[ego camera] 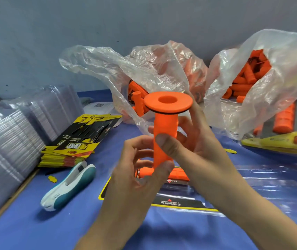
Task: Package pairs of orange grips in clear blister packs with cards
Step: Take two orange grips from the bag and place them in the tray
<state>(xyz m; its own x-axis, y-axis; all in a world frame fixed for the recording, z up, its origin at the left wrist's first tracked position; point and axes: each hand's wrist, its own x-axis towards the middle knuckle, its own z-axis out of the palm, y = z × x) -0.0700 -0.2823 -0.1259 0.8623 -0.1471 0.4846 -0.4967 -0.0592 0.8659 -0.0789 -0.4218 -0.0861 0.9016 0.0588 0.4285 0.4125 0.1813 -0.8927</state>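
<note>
Orange grip (165, 127) is up in the air over the middle of the blue worktop (36, 222). It's standing upright with the wide flange on top and the hollow end showing. Both hands are on it. The right hand (194, 147) has its thumb pressed on the front of the shaft and its fingers wrapped round behind. The left hand (137, 170) pinches the bottom end, fingers curled.

Right underneath, a second grip (180, 175) lies on its side in an open blister pack (261, 179) with a black-and-yellow card (180, 202), toward the front edge.

Over at the left edge there's a big stack of clear blister shells (9, 138) with a pile of cards (79, 139) beside it. A white-and-teal stapler (68, 186) sits just in front of that pile. Two plastic bags (162, 69) (252, 74) of orange grips sit along the back edge, and finished packs (286, 121) are piled at the right edge.
</note>
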